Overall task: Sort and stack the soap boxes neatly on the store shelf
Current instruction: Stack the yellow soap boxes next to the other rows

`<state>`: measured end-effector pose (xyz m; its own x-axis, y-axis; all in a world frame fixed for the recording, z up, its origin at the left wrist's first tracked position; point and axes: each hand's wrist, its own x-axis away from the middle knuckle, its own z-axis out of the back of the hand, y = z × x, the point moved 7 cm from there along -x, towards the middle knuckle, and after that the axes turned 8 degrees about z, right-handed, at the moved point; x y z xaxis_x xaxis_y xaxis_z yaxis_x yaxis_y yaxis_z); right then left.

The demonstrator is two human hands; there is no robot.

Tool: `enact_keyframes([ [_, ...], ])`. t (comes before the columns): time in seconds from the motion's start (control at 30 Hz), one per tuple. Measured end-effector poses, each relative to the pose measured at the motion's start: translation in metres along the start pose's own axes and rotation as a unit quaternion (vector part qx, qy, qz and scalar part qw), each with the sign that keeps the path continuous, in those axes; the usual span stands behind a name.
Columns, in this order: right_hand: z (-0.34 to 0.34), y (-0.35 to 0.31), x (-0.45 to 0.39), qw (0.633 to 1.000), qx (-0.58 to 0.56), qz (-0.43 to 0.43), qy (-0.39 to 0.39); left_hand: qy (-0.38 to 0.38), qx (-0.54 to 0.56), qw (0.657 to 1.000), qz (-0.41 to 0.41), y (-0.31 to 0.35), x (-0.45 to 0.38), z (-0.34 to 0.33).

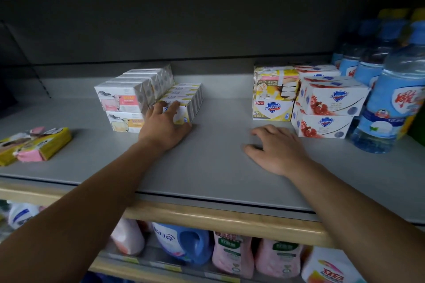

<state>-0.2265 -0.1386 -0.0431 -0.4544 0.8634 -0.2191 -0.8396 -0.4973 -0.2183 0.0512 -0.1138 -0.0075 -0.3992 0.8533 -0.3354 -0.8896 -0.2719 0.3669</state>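
1. A grey store shelf (207,163) carries soap boxes in separate groups.
2. The white soap boxes (181,101) sit left of centre; likely light, stiff card, best held by the sides.
3. The left hand (164,125) presses the front box, fingers fairly straight.
4. The right hand (276,147) rests on the shelf, holding nothing.

Shop: stocked shelf (207,167) of boxed soaps (331,99), bottles (391,103).

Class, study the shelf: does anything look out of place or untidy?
Yes. The yellow and pink soap packs at the left end lie loose and askew on the shelf, apart from the stacked soap boxes.
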Motion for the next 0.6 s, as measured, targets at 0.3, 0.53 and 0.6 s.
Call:
enact_keyframes([
  [0.3,0.005,-0.004,0.004,1.0,-0.001,-0.003,-0.007,-0.049,0.057,0.995,-0.064,0.02,0.046,0.005],
  [0.53,0.022,-0.011,0.003,1.0,0.01,0.008,0.026,-0.081,0.001,0.991,-0.107,0.027,0.06,-0.012],
  [0.6,0.041,-0.014,-0.003,0.996,0.017,0.029,0.086,-0.076,0.002,0.991,-0.109,0.027,0.059,-0.012],
])
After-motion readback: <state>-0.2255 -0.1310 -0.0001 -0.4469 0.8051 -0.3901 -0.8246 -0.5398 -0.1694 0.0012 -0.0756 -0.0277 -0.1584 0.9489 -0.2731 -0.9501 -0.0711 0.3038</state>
